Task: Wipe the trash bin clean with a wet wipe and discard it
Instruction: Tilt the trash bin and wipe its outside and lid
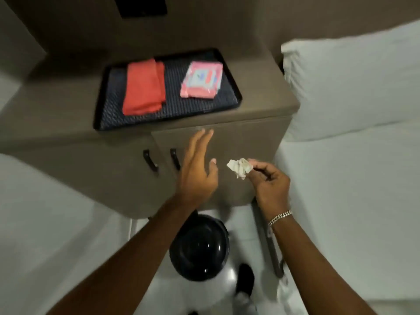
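On top of the brown cabinet [254, 142], toward 11 o'clock from the hands, a black tray [106, 92] is seen; a folded red cloth [144, 87] is laid in its left half and a pink wipes packet [202, 79] in its right half, the two kept apart, both flat on the ribbed tray floor. At 6 o'clock, on the pale floor, a black trash bin [200, 246] with a glossy domed lid is placed just in front of the cabinet base; lid appears shut, contents cannot be told. Two dark handles [151, 161] are fixed on the cabinet doors, at 9 o'clock of the left hand. White bedding [352, 87] is seen at 3 o'clock and more white bedding at 9 o'clock, the bin lying between. A dark shoe [245, 278] is seen at 5 o'clock of the bin, just beside it. A silver bracelet [279, 218] is worn on the right wrist.

Left hand [197, 169] is held flat with fingers spread, nothing gripped, raised in front of the cabinet door and partly covering one handle. Right hand [269, 180] is closed, with a crumpled white wet wipe [239, 167] pinched at the fingertips [253, 162]; the wipe sticks out at 9 o'clock of those fingertips, between the two hands, clear of the left thumb. The wipe is held above the bin, toward 1 o'clock of the lid, not touching it
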